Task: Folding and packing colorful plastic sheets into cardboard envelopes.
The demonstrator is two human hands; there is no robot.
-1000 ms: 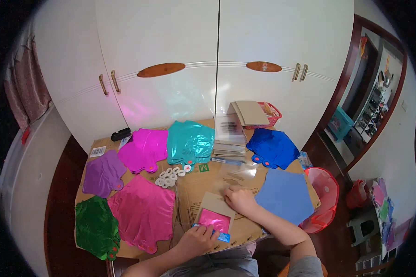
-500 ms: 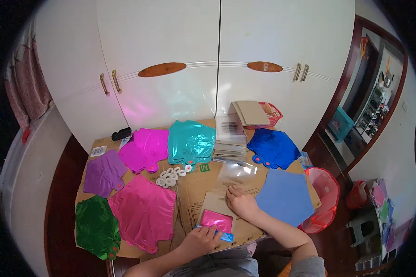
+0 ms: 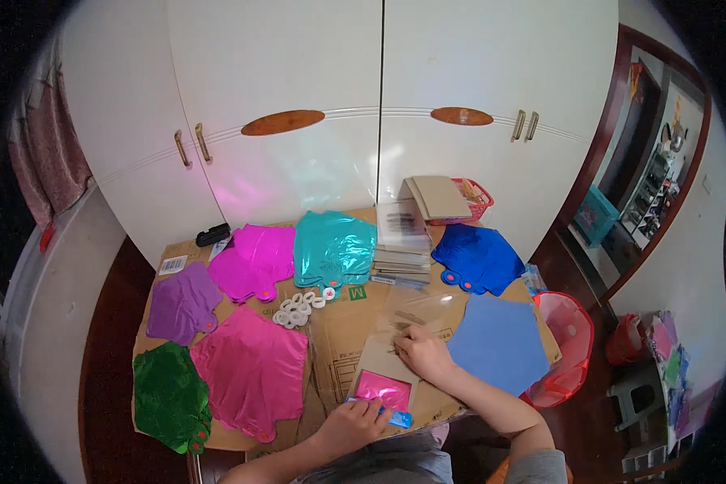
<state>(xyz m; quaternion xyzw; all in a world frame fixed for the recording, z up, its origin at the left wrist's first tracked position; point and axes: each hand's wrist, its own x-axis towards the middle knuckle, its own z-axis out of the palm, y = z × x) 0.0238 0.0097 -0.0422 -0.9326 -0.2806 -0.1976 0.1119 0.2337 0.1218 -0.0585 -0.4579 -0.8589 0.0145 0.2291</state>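
**A:** What do I have nearest the camera?

**B:** I see my left hand (image 3: 353, 421) at the table's near edge, fingers curled down onto the lower rim of a small pink foil packet (image 3: 382, 389), with a blue strip (image 3: 398, 419) just beside the fingertips. Whether it truly pinches the packet, I cannot tell.

**A:** And the other one?

**B:** My right hand (image 3: 422, 355) lies just beyond, fingers bent and pressed together on a tan card sheet (image 3: 379, 355) that sits above the pink packet. A clear plastic bag (image 3: 423, 310) lies touching its far side.

**A:** Around that?

**B:** A light blue hexagon sheet (image 3: 500, 343) on the right, a big pink foil balloon (image 3: 254, 371) on the left, white rings (image 3: 298, 308) between. Farther off lie teal (image 3: 333, 248) and dark blue (image 3: 477, 256) foil balloons and a stack of packets (image 3: 402, 242), all on the cardboard-covered table (image 3: 343, 331).
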